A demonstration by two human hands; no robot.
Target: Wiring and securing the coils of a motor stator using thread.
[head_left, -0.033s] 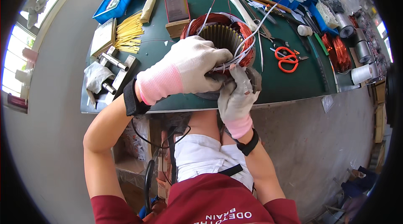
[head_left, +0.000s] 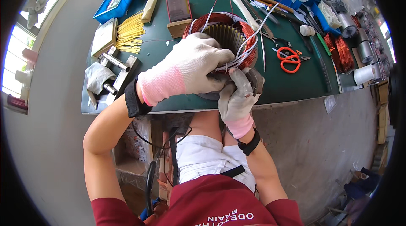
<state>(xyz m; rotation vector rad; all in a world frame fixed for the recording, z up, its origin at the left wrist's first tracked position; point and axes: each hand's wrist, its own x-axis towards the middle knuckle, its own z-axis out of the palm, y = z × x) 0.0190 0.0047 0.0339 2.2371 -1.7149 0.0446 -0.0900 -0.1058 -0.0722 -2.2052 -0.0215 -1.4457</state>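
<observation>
A motor stator [head_left: 226,35] stands near the table's front edge, with red-brown copper windings [head_left: 245,31] around its slotted core. White sleeved lead wires [head_left: 244,58] run along the right and near side of the windings. My left hand [head_left: 201,59], in a pale glove with a pink cuff, reaches over the near left rim, its fingers closed on the white lead wires. Just below the near right rim is my gloved right hand [head_left: 241,92], fingers curled together close under the wires. Whatever lies between its fingertips is hidden.
Orange-handled snips [head_left: 289,60] lie to the right, near copper coils [head_left: 339,52]. A phone [head_left: 178,2] leans on a wooden block behind the stator. Yellow strips [head_left: 130,33], metal tubes [head_left: 115,62] and a blue tray [head_left: 113,6] are at the left.
My right hand has dropped slightly and its fingers have turned, moving a little away from the white wires. My left hand stays nearly in place at the rim.
</observation>
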